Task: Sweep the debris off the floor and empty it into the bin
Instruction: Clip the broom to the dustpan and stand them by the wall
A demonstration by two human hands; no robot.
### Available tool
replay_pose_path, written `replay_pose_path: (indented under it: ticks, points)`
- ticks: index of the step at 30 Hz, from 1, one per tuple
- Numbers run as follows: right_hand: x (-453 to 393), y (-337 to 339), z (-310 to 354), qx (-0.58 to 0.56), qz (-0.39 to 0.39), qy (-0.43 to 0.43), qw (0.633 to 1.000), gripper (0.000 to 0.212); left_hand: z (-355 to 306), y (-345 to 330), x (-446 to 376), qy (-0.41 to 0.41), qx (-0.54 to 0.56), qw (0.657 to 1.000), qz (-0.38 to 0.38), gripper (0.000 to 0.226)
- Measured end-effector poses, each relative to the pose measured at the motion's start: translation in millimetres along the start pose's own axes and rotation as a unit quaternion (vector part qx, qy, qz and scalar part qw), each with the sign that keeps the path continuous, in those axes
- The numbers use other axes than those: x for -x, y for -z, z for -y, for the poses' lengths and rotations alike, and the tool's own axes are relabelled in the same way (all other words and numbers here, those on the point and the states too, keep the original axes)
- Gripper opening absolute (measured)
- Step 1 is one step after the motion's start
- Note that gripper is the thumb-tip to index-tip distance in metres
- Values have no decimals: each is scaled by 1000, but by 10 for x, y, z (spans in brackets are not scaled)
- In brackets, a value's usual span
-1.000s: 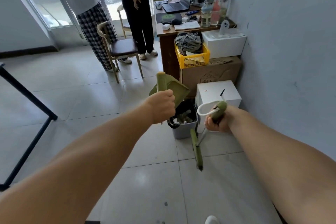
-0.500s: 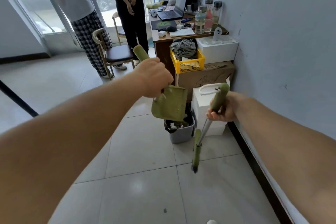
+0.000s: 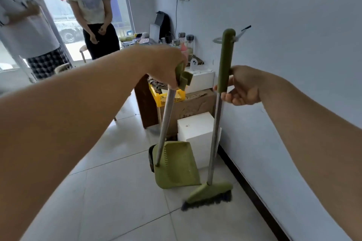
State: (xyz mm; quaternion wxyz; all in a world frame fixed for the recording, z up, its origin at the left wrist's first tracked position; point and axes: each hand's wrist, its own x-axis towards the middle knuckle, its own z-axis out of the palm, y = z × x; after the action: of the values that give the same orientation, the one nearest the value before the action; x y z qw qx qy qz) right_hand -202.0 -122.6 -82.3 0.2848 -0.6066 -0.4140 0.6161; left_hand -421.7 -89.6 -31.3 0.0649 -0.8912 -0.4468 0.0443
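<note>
The dustpan [image 3: 176,164] hangs upright near the middle of the head view, its green scoop just above the tiled floor [image 3: 121,201] and in front of the dark bin [image 3: 150,159], of which only a sliver shows at the pan's 9 o'clock. The left hand [image 3: 166,68] has its fingers clamped round the green grip at the top of the pan's metal shaft. At the pan's 3 o'clock stands the broom [image 3: 212,193], bristles touching the floor near the wall, with the right hand's [image 3: 241,86] fingers wrapped round its green upper handle. Both look light, stiff plastic on thin metal tubes. They should be easy to swing, and are best held high at the padded grips for reach, since the bare tube may slip.
</note>
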Motion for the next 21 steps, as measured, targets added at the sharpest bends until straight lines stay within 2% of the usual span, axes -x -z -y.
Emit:
replay_pose_path:
  ticks: [4,9,11,13,18,21]
  points:
    - [27,290,184,22,-17,30,999,60,-64,117,-443,-22,39,999,28,27]
    - [-57,647,306,35,-1,81,996,89,-179,-81,-1067,-48,71,995,59,29]
    - [-103,777,329,41,-2,104,994,91,-259,-187,-1322,-57,83,992,73,32]
    - [-152,905,364,86,-28,127,988,81,-357,-285,-1588,-73,94,989,84,32]
    - [-240,1101,411,174,-97,156,967,28,-637,-477,-2042,-119,116,981,101,28]
    - [-250,1240,460,177,-135,176,959,15,-816,-504,-2283,-142,125,975,120,34]
